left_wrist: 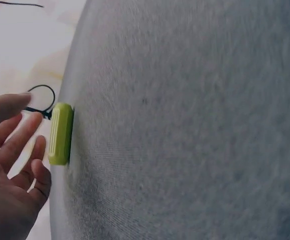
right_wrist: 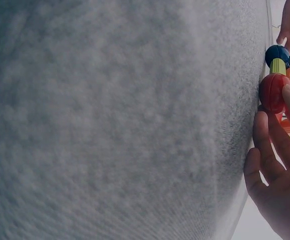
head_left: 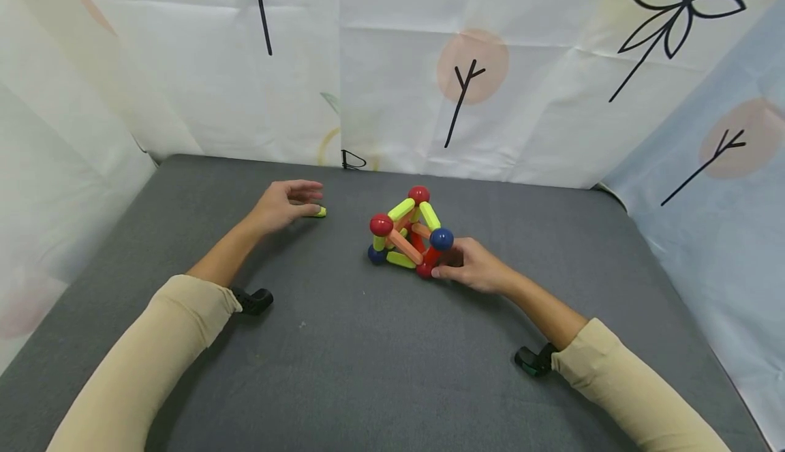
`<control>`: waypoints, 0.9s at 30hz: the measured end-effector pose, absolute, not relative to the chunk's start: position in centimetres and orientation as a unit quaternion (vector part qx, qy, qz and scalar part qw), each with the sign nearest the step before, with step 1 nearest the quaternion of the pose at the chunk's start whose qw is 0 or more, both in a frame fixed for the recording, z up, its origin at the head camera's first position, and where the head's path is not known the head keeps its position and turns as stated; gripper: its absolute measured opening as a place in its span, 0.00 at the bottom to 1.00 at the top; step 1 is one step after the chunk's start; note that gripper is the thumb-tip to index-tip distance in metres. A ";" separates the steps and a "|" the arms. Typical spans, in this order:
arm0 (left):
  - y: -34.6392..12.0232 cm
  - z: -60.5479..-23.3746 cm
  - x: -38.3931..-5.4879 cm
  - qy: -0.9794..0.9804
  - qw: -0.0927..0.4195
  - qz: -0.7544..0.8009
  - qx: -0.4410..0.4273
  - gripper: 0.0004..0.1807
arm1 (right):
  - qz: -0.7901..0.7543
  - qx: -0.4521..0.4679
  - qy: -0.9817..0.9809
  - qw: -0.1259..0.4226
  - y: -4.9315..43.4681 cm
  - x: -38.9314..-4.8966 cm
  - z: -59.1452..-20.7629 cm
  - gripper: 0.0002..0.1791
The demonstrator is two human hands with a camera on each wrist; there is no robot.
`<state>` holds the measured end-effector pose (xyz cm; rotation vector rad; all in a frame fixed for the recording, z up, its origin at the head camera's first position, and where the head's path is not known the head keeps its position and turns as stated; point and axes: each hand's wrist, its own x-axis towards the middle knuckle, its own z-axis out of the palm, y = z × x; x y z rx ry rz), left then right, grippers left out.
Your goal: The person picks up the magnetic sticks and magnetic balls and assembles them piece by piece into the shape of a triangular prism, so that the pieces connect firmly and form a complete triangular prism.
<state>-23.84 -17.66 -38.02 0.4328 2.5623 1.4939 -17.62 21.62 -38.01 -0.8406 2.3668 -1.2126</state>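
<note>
On the grey table stands a ball-and-stick toy frame (head_left: 405,241) built of red and blue balls joined by yellow-green, orange and red sticks. My right hand (head_left: 475,266) holds it at its lower right corner, the thumb on a red ball (right_wrist: 274,93) and the other fingers behind. Some of that grip is hidden by the frame. Farther left, a loose yellow-green stick (left_wrist: 61,134) lies on the table. Beside it, my left hand (head_left: 285,205) hovers with loosely bent fingers, and in the left wrist view a small gap separates them from the stick.
The grey table (head_left: 368,363) ends at the back against a white cloth (head_left: 392,97) printed with plants and circles. More cloth hangs at both sides. Dark straps with black devices (head_left: 253,300) sit at both wrists.
</note>
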 end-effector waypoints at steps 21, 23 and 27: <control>-11.9 -34.7 -21.1 0.796 -0.094 0.511 0.309 0.35 | -0.437 -0.300 0.830 0.175 21.7 -17.7 -38.1 0.17; -10.6 -33.8 -20.4 0.773 -0.106 0.521 0.346 0.35 | -0.437 -0.300 0.830 0.175 21.7 -17.7 -38.1 0.17; -8.4 -33.0 -19.4 0.746 -0.116 0.520 0.399 0.34 | -0.439 -0.300 0.829 0.176 21.7 -17.7 -38.2 0.17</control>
